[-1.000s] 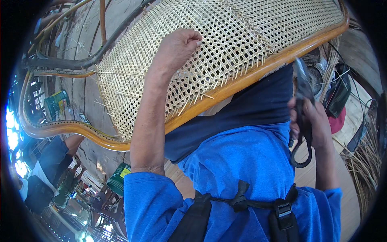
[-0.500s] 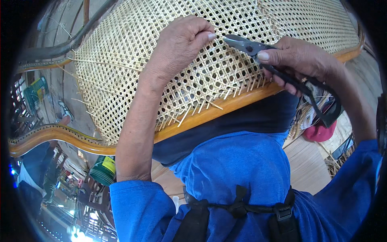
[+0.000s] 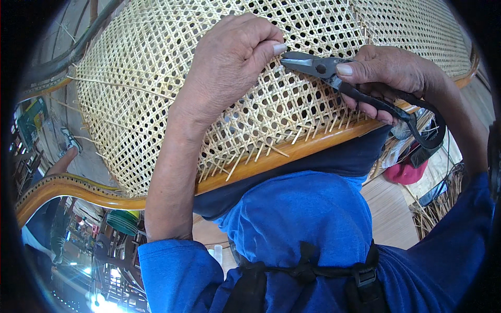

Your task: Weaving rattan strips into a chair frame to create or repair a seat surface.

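While the snips are gripped in the right hand, fingers curled round them, their long axis is laid almost sideways over the cane, blades aimed left and a touch up. The tips are held just beside the left hand, right by its thumb; whether there's contact can't really be told. Its thumb and index are pinched closed, though anything caught between them is hidden, tbh. The cane is spread under both hands, loose ends left poking over the rail. Way off, a green bucket can be spotted.
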Demonstrator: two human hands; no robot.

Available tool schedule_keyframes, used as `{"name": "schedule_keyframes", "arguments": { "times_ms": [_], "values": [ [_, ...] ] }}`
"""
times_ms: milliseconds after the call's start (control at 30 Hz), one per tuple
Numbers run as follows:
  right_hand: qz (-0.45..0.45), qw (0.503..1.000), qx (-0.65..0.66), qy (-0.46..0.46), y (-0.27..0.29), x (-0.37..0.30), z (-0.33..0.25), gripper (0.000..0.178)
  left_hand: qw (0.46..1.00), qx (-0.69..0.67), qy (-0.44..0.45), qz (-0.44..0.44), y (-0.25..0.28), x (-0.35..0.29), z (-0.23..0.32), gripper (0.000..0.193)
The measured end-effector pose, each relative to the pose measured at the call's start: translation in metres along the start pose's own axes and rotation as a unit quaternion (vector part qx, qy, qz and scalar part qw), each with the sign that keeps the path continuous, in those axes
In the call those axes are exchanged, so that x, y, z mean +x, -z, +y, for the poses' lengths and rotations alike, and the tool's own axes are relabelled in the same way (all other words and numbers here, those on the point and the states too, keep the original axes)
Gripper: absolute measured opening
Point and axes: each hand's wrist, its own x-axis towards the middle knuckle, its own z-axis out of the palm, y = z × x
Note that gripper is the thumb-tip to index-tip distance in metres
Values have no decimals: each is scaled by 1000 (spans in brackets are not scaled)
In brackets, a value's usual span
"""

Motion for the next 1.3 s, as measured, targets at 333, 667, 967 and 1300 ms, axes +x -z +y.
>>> {"name": "schedule_keyframes", "arguments": {
  "times_ms": [333,667,967,1300],
  "values": [
    [-23,999,32,-12,2,2,0,61,999,7,7,-35,3,-1,-2,12],
    [-9,999,42,-11,-3,5,4,59,998,-17,-16,-58,3,-3,-7,9],
    [29,993,-25,110,-5,-8,4,58,964,-219,121,87,30,-10,-11,21],
    [228,930,208,200,-76,-91,118,58,943,-198,247,97,14,-99,105,11]
  ]
}}
